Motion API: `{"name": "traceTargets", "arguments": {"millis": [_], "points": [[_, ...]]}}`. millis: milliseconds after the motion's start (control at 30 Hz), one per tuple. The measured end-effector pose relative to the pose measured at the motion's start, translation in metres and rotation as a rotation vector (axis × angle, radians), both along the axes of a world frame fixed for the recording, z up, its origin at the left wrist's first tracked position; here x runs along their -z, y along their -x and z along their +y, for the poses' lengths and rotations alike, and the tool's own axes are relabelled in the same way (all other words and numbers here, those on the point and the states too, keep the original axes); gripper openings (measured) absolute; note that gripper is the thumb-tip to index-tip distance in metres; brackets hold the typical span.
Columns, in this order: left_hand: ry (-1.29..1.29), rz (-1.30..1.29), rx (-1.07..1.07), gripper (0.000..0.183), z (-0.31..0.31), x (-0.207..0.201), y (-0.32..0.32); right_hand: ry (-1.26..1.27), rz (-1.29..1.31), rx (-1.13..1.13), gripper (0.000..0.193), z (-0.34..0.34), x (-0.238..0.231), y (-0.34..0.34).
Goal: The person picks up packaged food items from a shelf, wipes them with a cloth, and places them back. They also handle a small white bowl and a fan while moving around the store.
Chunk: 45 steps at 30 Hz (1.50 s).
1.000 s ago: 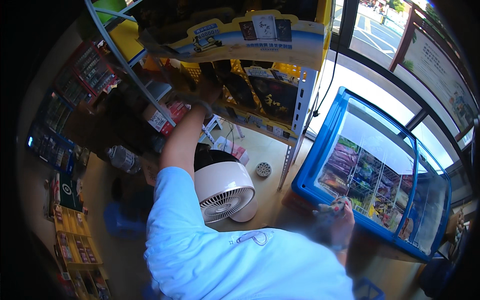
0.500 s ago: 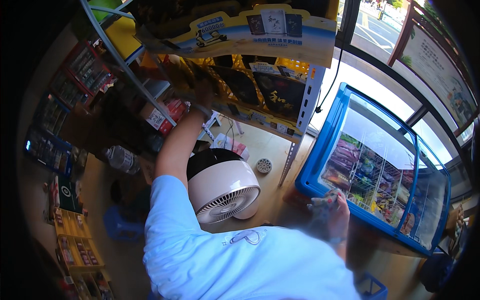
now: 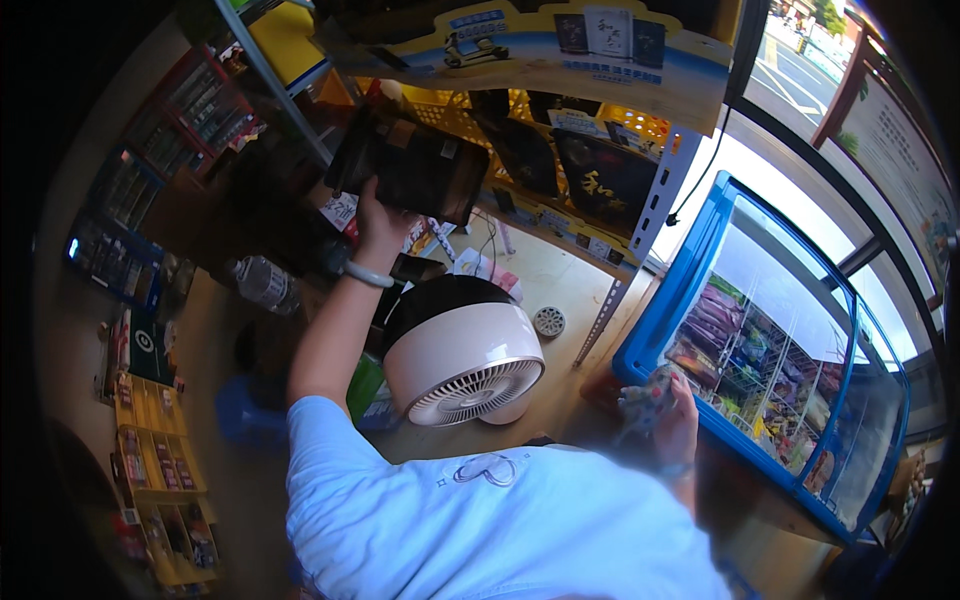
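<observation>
My left hand (image 3: 382, 218), a pale bangle at its wrist, is raised with its fingers closed on the near edge of a dark, flat package (image 3: 425, 172). The package is tilted, and a small pale label shows on it. Just behind it stands the shelf rack, where similar black packets (image 3: 605, 185) sit in a yellow perforated basket (image 3: 650, 146). Low on the right, my right hand (image 3: 680, 425) is closed on a crumpled, patterned cloth (image 3: 642, 403), close to the freezer's near edge.
A white and black fan (image 3: 465, 355) stands below my left forearm. The blue-framed, glass-topped chest freezer (image 3: 630, 350) fills the right side. A clear plastic bottle (image 3: 265, 283) and a blue stool (image 3: 250, 410) are at left. A printed cardboard display strip (image 3: 540, 60) hangs overhead.
My left hand has come back from the shelf with the dark package in it. My right hand still holds the cloth at about the same place. The view has shifted slightly.
</observation>
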<state>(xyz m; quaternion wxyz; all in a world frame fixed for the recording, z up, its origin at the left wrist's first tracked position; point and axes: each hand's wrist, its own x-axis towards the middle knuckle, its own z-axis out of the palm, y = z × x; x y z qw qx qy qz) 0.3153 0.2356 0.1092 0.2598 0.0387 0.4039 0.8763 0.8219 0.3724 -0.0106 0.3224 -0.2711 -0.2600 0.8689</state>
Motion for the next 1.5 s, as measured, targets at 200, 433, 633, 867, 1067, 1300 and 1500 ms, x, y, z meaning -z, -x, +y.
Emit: {"name": "traceTargets", "arguments": {"millis": [200,433,633,867,1067,1300,1500], "points": [[0.006,0.012,0.046,0.053,-0.068,-0.051,-0.103,-0.159,0.065,-0.215,0.032,0.014,-0.025,0.037],[-0.139,0.101,0.234,0.051,-0.065,-0.046,-0.196,-0.514,0.231,-0.340,0.017,0.039,-0.087,0.057],[-0.275,0.112,0.581,0.054,0.001,-0.013,-0.270,-1.740,0.167,-0.231,0.027,0.035,-0.144,0.059],[-0.384,0.129,0.512,0.069,0.063,0.010,-0.339,-2.207,-0.121,-0.138,0.042,0.038,-0.095,0.066],[-0.210,0.281,0.650,0.086,0.079,0.004,-0.371,-2.097,-0.347,0.039,0.045,0.057,-0.119,0.045],[-0.091,0.364,0.646,0.080,0.091,0.022,-0.405,-1.526,-0.319,-0.072,0.052,0.109,-0.109,0.045],[0.024,0.449,0.557,0.084,0.090,0.021,-0.405,-2.002,-0.366,0.036,0.051,0.059,-0.103,0.025]]}}
